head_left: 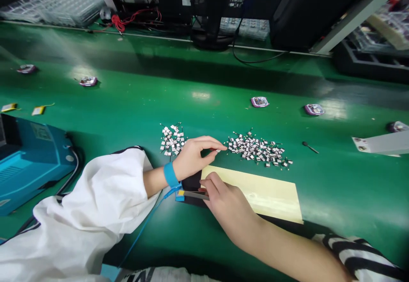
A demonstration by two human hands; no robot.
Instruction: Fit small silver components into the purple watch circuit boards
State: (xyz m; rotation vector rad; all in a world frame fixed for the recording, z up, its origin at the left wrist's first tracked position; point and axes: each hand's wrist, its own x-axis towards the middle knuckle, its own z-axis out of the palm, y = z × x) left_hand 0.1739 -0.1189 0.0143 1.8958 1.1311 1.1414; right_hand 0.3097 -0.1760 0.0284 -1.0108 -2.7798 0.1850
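My left hand (194, 156), wearing a blue wrist strap (171, 174), is closed in a pinch between two piles of parts. A small pale part (219, 150) shows at its fingertips, like those in the piles. To its left lies the smaller pile of small white parts with dark leads (171, 140). The larger pile (258, 149) spreads to its right. My right hand (220, 192) is closed over the left end of a pale yellow sheet (271, 194). From its fingers a slim flat metal tool with a yellow end (194, 195) points left; its exact kind is unclear.
Several small purple-rimmed devices (260, 102) sit across the green bench (143, 99). A blue machine (35, 158) stands at the left, near yellow battery packs (38, 110). A small dark brush-like item (309, 147) and a pale metal bar (383, 143) lie right. A monitor stand (212, 35) is behind.
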